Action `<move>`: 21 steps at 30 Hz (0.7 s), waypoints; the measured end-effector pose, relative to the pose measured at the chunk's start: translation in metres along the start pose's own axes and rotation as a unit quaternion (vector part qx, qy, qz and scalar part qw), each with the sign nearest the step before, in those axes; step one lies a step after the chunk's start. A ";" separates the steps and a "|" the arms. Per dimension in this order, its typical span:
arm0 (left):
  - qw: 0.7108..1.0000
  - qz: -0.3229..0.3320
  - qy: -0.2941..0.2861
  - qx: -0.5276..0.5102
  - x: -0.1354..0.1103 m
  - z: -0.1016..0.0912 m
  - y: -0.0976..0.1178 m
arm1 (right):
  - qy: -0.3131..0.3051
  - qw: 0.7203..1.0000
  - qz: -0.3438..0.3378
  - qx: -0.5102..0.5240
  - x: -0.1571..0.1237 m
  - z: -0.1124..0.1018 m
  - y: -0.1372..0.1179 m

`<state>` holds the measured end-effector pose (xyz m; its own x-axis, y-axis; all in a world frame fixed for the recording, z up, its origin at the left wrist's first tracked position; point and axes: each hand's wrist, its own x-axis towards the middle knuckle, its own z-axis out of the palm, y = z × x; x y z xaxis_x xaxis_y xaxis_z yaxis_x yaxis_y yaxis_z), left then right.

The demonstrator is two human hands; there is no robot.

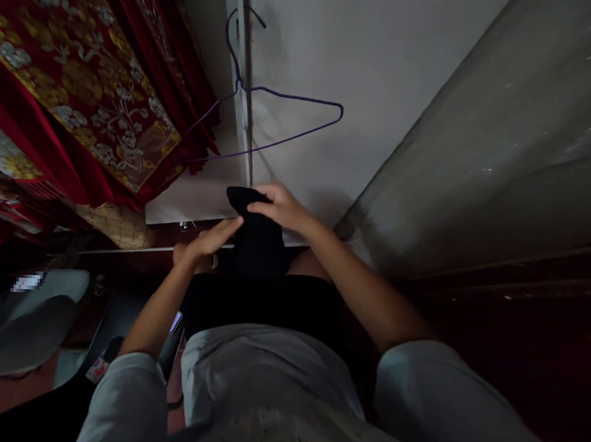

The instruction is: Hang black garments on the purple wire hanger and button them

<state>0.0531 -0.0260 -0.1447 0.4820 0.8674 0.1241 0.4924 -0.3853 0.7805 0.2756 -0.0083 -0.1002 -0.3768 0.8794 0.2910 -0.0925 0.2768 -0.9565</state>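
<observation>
A piece of black cloth (260, 242), folded and narrow, is held up in front of my lap; I cannot make out what kind of garment it is. My right hand (282, 208) pinches its upper part, the thumb on the near face and the fingers behind the top edge. At the cloth's left edge is my left hand (218, 236), its upper digit laid straight against the fabric and the rest partly hidden. Above both hands, a bare purple wire hanger (290, 96) hangs by its hook from a pale upright strip.
Red embroidered drapes (126, 117) fall at the left, near the hanger. A white panel (311, 42) faces me, with a grey wall (505, 147) to the right. Grey chairs (43, 329) stand at the lower left, and a lit phone (176, 322) lies by my left arm.
</observation>
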 end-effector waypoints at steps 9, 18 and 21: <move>0.964 -0.037 -0.083 0.251 -0.032 -0.056 -0.051 | 0.223 0.965 -0.072 -0.117 0.089 -0.054 0.007; 0.945 0.032 0.061 0.320 0.008 -0.131 -0.028 | 0.307 0.914 -0.061 -0.257 0.070 -0.104 -0.001; 0.954 0.116 0.100 0.258 0.033 -0.131 0.008 | 0.292 0.925 -0.050 -0.239 0.053 -0.092 -0.012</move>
<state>-0.0219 0.0407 -0.0537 0.4983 0.7634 0.4110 0.7059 -0.6325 0.3189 0.3411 0.0704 -0.0717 0.1868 0.8607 0.4736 0.3714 0.3845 -0.8451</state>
